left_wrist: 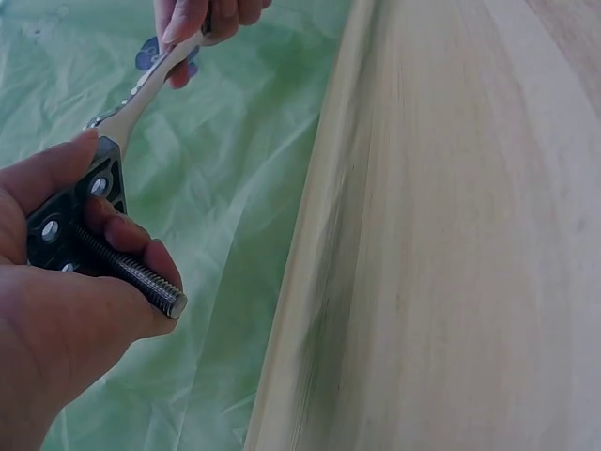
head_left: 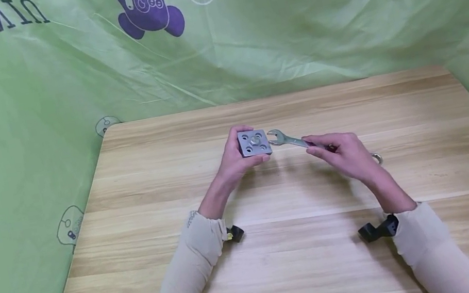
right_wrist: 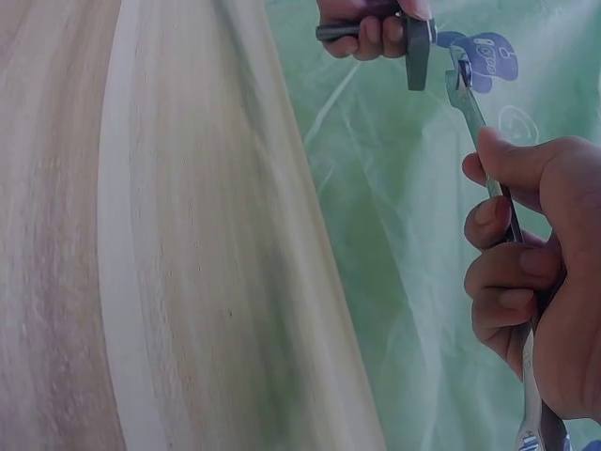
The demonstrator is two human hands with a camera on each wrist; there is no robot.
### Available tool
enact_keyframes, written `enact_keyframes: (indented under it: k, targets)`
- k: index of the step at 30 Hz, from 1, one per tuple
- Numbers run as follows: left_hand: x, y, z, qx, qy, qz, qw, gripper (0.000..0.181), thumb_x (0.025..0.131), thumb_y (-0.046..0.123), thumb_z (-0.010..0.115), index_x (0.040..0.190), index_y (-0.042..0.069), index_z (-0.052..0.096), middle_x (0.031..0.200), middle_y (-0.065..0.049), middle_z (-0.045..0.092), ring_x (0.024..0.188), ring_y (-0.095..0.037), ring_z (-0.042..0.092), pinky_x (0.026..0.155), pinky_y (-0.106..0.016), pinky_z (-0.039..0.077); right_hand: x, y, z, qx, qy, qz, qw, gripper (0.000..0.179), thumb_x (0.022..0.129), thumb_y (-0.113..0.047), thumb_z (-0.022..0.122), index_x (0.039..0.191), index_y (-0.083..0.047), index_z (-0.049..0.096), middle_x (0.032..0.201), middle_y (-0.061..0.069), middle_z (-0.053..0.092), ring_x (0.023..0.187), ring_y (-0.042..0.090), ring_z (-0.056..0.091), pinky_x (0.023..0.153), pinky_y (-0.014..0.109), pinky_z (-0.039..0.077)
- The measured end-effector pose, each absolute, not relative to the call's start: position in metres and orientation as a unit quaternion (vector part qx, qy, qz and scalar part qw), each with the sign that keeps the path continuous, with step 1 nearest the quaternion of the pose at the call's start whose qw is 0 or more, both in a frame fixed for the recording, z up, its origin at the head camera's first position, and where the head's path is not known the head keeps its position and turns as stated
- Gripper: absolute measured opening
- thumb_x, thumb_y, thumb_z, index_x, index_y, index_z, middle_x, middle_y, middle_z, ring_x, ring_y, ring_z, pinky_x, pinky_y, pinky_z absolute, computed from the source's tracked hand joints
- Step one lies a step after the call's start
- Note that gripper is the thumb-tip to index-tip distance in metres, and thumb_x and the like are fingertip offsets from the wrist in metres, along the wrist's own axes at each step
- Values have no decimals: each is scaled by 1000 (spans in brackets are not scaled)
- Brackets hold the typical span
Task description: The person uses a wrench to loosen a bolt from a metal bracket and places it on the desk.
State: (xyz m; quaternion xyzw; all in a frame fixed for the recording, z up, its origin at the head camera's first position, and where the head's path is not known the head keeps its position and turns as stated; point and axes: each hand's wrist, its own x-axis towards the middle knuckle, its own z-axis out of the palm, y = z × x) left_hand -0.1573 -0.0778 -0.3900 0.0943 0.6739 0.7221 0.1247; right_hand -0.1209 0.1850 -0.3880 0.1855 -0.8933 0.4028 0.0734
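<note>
Square plate (head_left: 256,151): just above the centre of your head view; flat, blue-grey, metallic-looking and quite thick, with a round hole near each of its four corners. It looks darker in the wrist views.
Hex bolt (head_left: 255,140): through the plate's middle; its dull silver head shows on the face towards your head camera, and in the left wrist view a long threaded shank, finely ridged, runs out the other side to a blunt end.
Combination wrench (head_left: 294,141): right of centre, slender, shiny silver metal; the forked open end points left, just beside the plate's right edge. Whether the two touch, you cannot tell.
Left hand (head_left: 233,157): you grip the plate by its edges, thumb below and fingers above in the head view.
Right hand (head_left: 346,153): your fingers and thumb are curled round the wrench's handle.
Table (head_left: 301,255): pale, smooth top with tan wood-grain bands running across the frame.
Backdrop (head_left: 247,60): creased green sheeting with a soft sheen, printed with purple cartoon figures and dark lettering along the top.
Sleeves (head_left: 190,269): beige and wrinkled, with red fabric at the bottom, left of centre.
</note>
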Motion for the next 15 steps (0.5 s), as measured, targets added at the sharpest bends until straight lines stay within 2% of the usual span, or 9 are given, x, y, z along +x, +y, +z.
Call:
enact_keyframes:
  k: [4, 10, 15]
  targets:
    - [-156, -76, -389, 103, 665, 730, 122, 75, 70, -18, 71, 132, 5, 35, 134, -23, 49, 105, -25, 62, 84, -27, 56, -121, 181, -387, 194, -896, 391, 83, 28, 90, -22, 67, 116, -11, 71, 96, 11, 75, 57, 6, 45, 50, 21, 36]
    - [-155, -74, -390, 116, 651, 739, 125, 76, 69, -21, 69, 132, 2, 33, 135, -24, 48, 103, -22, 62, 83, -24, 56, -120, 175, -386, 199, -901, 375, 91, 28, 89, -23, 69, 115, -13, 72, 80, 4, 71, 54, 6, 41, 49, 21, 34]
    - [-154, -73, -392, 127, 656, 733, 125, 74, 69, -19, 71, 131, 3, 35, 133, -22, 49, 104, -19, 60, 84, -23, 55, -121, 171, -383, 199, -906, 365, 86, 29, 88, -24, 70, 115, -14, 72, 77, 2, 70, 54, 6, 42, 49, 22, 35]
